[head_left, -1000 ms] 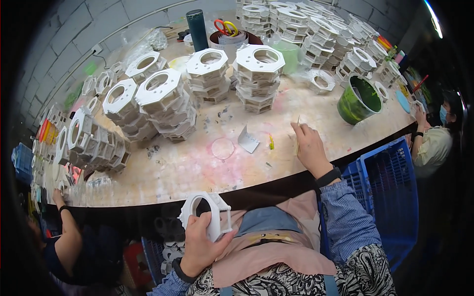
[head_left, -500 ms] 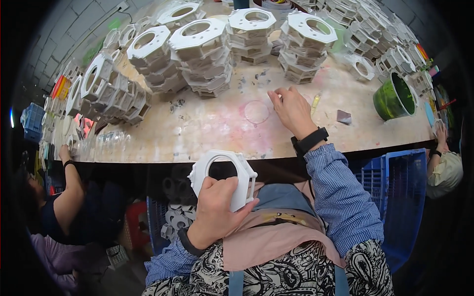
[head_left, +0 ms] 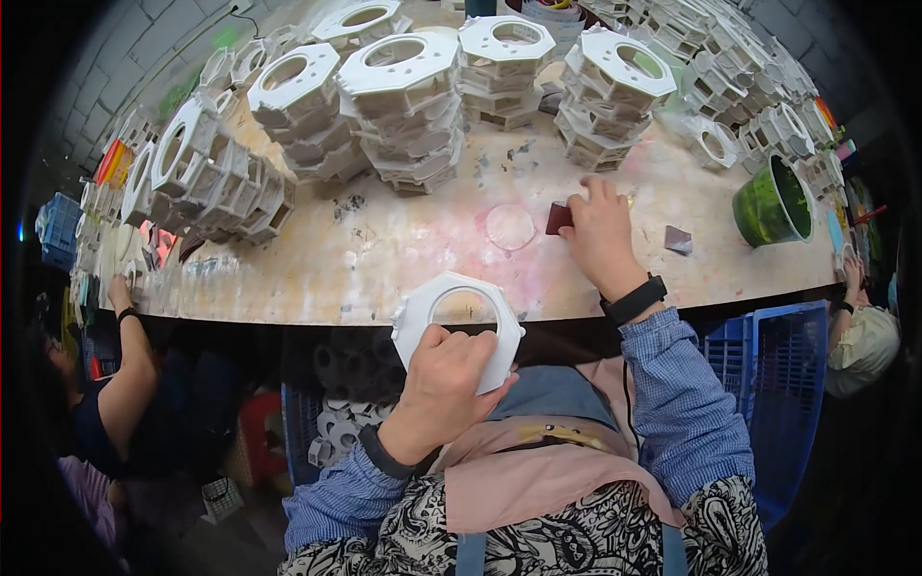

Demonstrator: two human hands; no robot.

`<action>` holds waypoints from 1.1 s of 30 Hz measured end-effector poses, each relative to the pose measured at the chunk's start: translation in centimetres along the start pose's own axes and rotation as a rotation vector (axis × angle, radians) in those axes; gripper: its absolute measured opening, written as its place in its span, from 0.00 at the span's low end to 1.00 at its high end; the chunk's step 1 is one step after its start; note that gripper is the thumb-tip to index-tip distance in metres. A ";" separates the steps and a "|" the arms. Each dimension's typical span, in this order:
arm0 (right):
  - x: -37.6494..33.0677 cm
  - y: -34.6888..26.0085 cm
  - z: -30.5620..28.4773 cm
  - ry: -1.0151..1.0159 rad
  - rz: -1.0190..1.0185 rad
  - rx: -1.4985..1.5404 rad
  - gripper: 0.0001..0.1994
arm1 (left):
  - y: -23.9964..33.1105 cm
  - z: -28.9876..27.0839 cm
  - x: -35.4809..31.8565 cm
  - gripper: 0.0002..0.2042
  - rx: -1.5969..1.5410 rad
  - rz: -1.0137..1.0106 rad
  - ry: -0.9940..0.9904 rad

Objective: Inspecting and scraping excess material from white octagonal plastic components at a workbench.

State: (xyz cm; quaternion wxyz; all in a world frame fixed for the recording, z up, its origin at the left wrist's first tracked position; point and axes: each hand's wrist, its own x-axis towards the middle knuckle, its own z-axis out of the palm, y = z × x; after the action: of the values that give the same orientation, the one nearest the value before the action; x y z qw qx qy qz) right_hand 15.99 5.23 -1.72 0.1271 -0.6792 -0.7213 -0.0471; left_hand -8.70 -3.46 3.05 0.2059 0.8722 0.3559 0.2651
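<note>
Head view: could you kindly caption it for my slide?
Left hand holds a white octagonal ring; right hand reaches a dark red square on the table.

No packages, labels, signs, screens visible

Left hand (head_left: 444, 379) clenched in a grip; right hand (head_left: 597, 230) reaches forward, fingers curled.

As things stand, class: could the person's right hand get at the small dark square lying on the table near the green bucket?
Probably yes. The right hand rests on the table, and the small dark square lies just to its right with bare tabletop between them. The green bucket stands farther off.
</note>
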 end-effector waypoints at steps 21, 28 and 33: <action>0.7 -1.6 -0.9 -0.040 -0.210 0.575 0.07 | -0.1 0.7 1.2 0.17 0.091 0.054 -0.138; -6.1 -3.2 -2.3 -0.380 0.358 1.476 0.10 | 1.0 0.1 0.8 0.18 0.108 0.092 -0.152; -10.5 -2.8 -5.0 -0.554 0.571 1.645 0.10 | 2.0 0.8 0.5 0.20 0.089 0.166 -0.145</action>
State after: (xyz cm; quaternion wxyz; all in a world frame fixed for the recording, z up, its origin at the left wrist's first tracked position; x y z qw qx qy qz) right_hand 14.29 -6.35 0.75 0.4002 -0.5140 -0.3365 0.6800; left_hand -6.88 -4.57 3.70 0.1695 0.9238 0.2780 0.2017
